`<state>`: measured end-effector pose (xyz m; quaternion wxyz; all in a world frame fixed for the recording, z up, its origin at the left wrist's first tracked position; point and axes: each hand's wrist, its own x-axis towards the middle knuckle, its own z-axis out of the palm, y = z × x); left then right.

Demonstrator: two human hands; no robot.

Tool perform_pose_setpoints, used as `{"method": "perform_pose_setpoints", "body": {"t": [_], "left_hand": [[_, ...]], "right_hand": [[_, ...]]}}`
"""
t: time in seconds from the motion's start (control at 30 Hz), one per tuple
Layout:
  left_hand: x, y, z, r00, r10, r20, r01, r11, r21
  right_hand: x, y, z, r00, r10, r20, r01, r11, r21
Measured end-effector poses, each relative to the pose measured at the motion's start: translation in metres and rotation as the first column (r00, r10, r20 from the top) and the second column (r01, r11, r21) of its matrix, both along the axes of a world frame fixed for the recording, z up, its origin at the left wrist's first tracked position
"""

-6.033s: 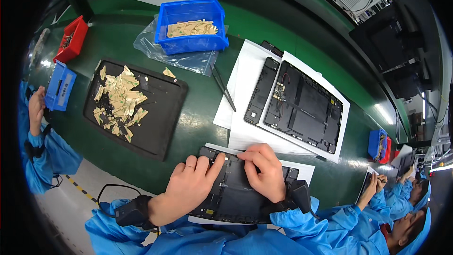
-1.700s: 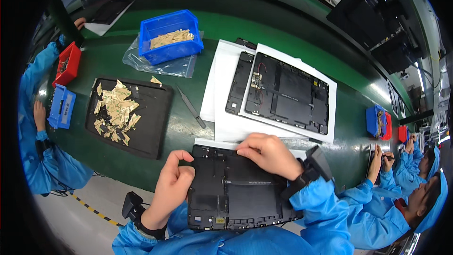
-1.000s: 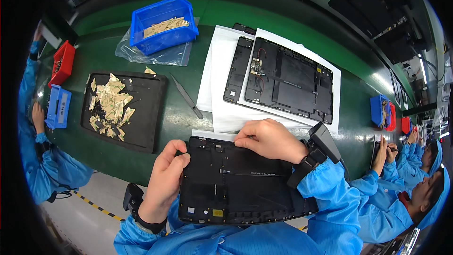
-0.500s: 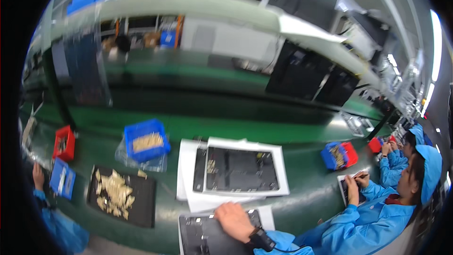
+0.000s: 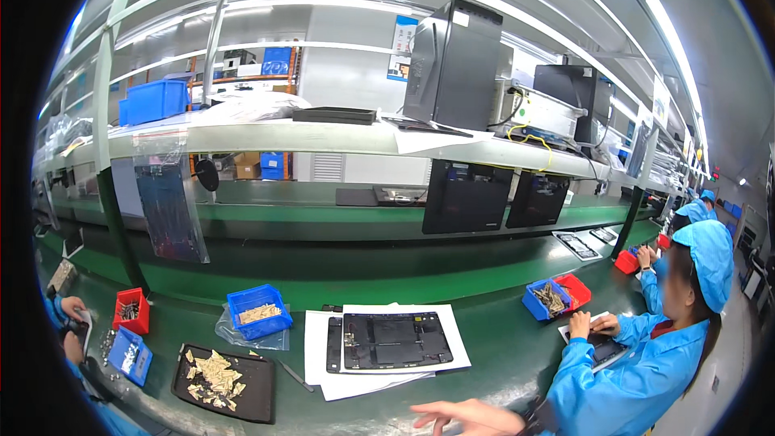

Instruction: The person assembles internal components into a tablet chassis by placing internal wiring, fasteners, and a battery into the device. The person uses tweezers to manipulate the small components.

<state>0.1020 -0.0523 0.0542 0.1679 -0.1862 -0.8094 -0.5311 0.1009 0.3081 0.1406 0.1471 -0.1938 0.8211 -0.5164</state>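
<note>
My right hand (image 5: 472, 416) shows at the lower edge, a dark band at its wrist. Its fingers are stretched out and slightly apart, pointing left, with nothing seen in them. Beyond it, an opened black tablet (image 5: 400, 341) with bare inner parts lies on white sheets (image 5: 343, 385). A thin grey tool (image 5: 295, 376) rests left of the sheets. Further left, a black tray (image 5: 262, 391) holds a pile of small pale strips (image 5: 214, 378). My left hand is out of view.
A blue bin (image 5: 258, 312) of pale pieces stands behind the tray. Red (image 5: 131, 311) and blue (image 5: 131, 354) bins are at left; another blue bin (image 5: 549, 299) is at right. Co-workers in blue sit on both sides, the right one (image 5: 638, 355) close. A shelf (image 5: 339, 141) spans above.
My view has tilted up. My right hand, earlier on a second black tablet at the near edge, now shows lower and farther right with fingers extended; that tablet is out of view.
</note>
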Motion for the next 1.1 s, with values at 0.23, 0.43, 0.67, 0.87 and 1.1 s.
{"method": "perform_pose_setpoints", "body": {"t": [0.23, 0.43, 0.67, 0.87, 1.1], "left_hand": [[-0.061, -0.005, 0.055, 0.893, -0.216, -0.394, 0.243, 0.970, 0.020], [-0.117, 0.019, 0.061, 0.936, -0.273, -0.224, 0.335, 0.885, 0.324], [-0.172, 0.068, 0.057, 0.928, -0.269, -0.258, 0.372, 0.655, 0.657], [-0.184, 0.074, 0.098, 0.897, -0.051, -0.439, 0.408, 0.480, 0.777], [-0.186, 0.085, 0.109, 0.897, -0.104, -0.429, 0.382, 0.671, 0.636]], "right_hand": [[-0.030, 0.056, -0.110, 0.974, -0.226, 0.016, 0.157, 0.621, -0.768], [-0.039, 0.033, -0.121, 0.977, 0.205, 0.066, -0.070, 0.591, -0.803], [-0.037, 0.010, -0.036, 0.690, -0.574, -0.441, 0.506, 0.818, -0.274], [-0.081, -0.002, 0.095, 0.480, -0.162, -0.862, 0.185, 0.979, -0.081], [-0.227, 0.012, 0.233, 0.537, -0.605, -0.588, 0.236, 0.777, -0.584]]}}
